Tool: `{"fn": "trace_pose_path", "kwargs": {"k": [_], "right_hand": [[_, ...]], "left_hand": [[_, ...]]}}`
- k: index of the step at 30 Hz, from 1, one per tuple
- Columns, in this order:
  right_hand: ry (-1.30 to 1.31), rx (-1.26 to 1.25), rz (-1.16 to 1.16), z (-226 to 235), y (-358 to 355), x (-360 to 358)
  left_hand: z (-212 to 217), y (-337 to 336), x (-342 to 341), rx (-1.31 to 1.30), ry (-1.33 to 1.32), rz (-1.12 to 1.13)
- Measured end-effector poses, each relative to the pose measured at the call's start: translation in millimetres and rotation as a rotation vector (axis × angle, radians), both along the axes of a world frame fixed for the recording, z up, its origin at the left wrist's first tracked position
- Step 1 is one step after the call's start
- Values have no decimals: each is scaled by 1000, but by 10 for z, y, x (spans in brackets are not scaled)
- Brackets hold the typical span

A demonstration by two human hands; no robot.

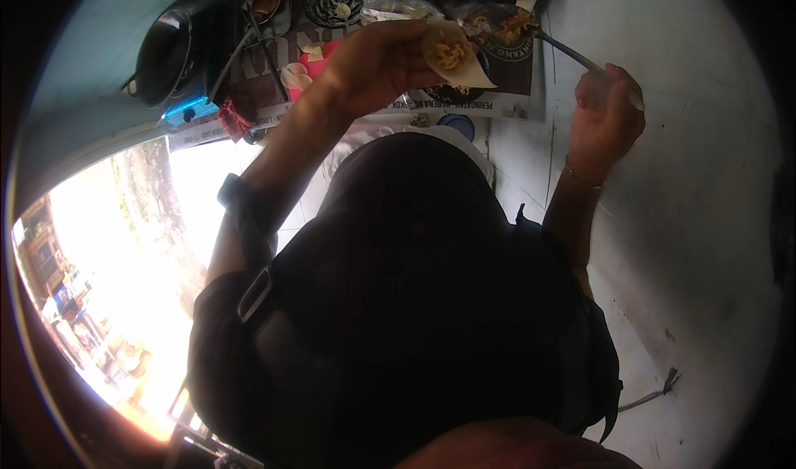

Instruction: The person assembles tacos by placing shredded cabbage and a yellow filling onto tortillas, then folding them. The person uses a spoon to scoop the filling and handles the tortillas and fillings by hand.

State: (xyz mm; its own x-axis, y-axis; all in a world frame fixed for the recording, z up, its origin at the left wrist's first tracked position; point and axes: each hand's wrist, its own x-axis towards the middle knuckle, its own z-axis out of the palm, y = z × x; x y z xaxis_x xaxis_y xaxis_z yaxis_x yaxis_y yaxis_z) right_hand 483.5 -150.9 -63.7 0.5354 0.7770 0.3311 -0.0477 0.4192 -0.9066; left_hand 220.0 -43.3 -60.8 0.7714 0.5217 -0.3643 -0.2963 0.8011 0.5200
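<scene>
My left hand is raised at the upper middle and holds a thin, pale wrapper sheet on its fingers. A small heap of yellowish, shredded or noodle-like filling sits on the sheet. Off to the right, the fingers of my right hand are closed around the handle of a metal utensil, probably a spoon. Its far end reaches into more of the orange-yellow filling, which hides the tip. Beneath the sheet, a dark container with similar food shows in part.
A dark wok stands at the far left, near a pan of fried pieces. Behind are a black-and-white speckled plate and a plastic bag. Pink material lies beside my left wrist. A blue cup sits nearer; a pale wall borders the right.
</scene>
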Motion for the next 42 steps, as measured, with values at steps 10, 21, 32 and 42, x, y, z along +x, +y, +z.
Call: {"fn": "trace_pose_path", "kwargs": {"k": [10, 21, 32, 42], "right_hand": [[-99, -810, -90, -2140, 213, 42], [174, -972, -1, -3746, -300, -240], [-474, -805, -117, -2709, -138, -228], [-816, 58, 132, -562, 237, -1342]], "left_hand": [[-456, 51, -73, -10, 121, 111], [-647, -49, -173, 265, 418, 97], [-622, 101, -343, 305, 263, 77], [-443, 140, -803, 463, 151, 5]]}}
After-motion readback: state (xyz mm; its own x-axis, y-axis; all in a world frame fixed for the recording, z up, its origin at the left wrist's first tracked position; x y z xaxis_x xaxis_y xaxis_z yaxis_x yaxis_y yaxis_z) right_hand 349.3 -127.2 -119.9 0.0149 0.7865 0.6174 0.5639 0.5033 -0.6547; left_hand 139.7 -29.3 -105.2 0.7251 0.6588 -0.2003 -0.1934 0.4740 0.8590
